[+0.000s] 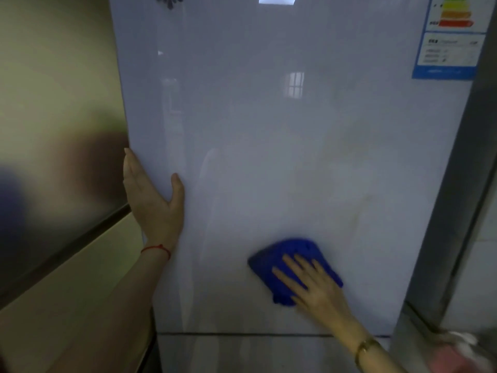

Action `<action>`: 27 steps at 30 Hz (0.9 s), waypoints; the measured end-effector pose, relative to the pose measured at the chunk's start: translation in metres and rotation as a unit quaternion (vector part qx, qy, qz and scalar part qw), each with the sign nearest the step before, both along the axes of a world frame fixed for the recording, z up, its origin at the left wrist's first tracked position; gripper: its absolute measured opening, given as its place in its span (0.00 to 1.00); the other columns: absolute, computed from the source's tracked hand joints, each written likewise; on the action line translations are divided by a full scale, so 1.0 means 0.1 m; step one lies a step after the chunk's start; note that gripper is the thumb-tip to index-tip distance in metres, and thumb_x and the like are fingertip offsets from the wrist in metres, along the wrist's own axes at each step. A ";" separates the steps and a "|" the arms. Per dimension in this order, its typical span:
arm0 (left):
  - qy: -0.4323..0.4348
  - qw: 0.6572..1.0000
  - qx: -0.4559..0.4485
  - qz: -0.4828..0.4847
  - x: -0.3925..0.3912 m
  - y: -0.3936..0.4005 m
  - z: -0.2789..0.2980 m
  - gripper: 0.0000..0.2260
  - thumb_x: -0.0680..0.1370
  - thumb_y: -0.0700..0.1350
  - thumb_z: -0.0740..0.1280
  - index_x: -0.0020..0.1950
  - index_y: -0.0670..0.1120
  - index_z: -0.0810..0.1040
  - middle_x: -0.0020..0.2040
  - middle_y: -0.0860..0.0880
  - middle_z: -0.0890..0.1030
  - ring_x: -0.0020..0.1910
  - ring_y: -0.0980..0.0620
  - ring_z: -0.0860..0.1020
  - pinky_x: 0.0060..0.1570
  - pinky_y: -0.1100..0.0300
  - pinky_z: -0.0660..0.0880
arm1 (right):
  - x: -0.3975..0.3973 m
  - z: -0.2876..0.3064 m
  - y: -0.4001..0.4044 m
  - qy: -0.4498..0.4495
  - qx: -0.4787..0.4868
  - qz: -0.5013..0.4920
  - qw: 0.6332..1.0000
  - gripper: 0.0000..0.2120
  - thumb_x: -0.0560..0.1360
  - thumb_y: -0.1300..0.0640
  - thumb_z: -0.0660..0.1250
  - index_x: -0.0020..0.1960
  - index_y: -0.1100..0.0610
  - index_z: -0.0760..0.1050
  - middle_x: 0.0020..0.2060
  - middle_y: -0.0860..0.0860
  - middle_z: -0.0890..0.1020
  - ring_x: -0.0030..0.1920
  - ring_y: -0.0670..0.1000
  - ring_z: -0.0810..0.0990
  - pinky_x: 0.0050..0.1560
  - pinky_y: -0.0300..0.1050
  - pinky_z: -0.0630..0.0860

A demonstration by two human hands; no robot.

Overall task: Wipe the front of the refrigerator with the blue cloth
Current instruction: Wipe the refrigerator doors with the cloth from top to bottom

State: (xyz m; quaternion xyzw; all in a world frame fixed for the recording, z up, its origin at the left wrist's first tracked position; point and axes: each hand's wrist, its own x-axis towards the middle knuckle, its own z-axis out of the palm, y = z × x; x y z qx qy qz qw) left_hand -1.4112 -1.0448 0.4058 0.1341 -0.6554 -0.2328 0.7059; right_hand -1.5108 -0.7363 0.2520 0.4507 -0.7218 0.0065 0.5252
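The refrigerator's glossy pale door (269, 130) fills most of the view. A crumpled blue cloth (285, 258) lies flat against the lower part of the door. My right hand (312, 284) presses on the cloth with fingers spread over it. My left hand (153, 200) grips the door's left edge, thumb on the front and fingers wrapped around the side. A horizontal seam (269, 333) separates this door from a lower panel.
An energy label sticker (451, 39) is stuck at the door's top right. A dark decal (169, 1) sits at the top edge. A beige wall or cabinet (53, 103) stands left. A grey side panel (457, 197) runs down the right.
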 end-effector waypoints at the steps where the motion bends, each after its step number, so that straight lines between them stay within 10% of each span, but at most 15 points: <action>1: 0.002 1.000 -0.002 -0.001 0.00 0.00 0.00 0.34 0.80 0.52 0.62 0.79 0.36 0.52 0.79 0.42 0.58 0.76 0.59 0.54 0.76 0.68 0.49 | 0.03 -0.21 0.03 -0.009 0.002 -0.012 1.000 0.31 0.78 0.51 0.59 0.78 0.46 0.52 0.79 0.48 0.49 0.72 0.54 0.64 0.79 0.47 0.46; 9: 0.008 1.000 -0.010 0.002 -0.01 -0.01 0.01 0.34 0.80 0.52 0.62 0.78 0.35 0.53 0.78 0.40 0.60 0.77 0.49 0.58 0.77 0.63 0.52 | 0.09 1.31 -0.33 -0.094 -0.311 0.009 0.946 0.22 0.82 0.52 0.57 0.75 0.51 0.61 0.77 0.53 0.55 0.79 0.55 0.51 0.79 0.53 0.44; 15: 0.000 1.000 -0.007 0.003 -0.01 -0.01 0.01 0.34 0.80 0.51 0.62 0.79 0.36 0.52 0.78 0.41 0.59 0.78 0.47 0.58 0.77 0.62 0.52 | 0.11 0.95 -0.28 -0.034 -0.133 0.005 0.991 0.29 0.77 0.57 0.66 0.75 0.50 0.61 0.76 0.50 0.58 0.79 0.51 0.50 0.79 0.51 0.47; 21: -0.009 1.000 -0.002 0.015 -0.03 -0.05 0.01 0.34 0.79 0.51 0.62 0.78 0.36 0.53 0.78 0.41 0.60 0.77 0.47 0.59 0.77 0.65 0.51 | 0.06 2.45 -0.40 -0.056 -0.388 0.013 0.920 0.22 0.82 0.55 0.56 0.75 0.54 0.63 0.77 0.60 0.59 0.78 0.59 0.53 0.78 0.56 0.45; 27: -0.015 1.000 0.006 -0.004 -0.01 -0.04 0.01 0.35 0.79 0.51 0.63 0.79 0.40 0.51 0.79 0.43 0.59 0.78 0.47 0.59 0.77 0.60 0.54 | 0.25 2.13 -0.94 0.005 -0.129 0.050 0.990 0.24 0.80 0.54 0.61 0.75 0.52 0.64 0.76 0.55 0.61 0.77 0.56 0.56 0.79 0.54 0.48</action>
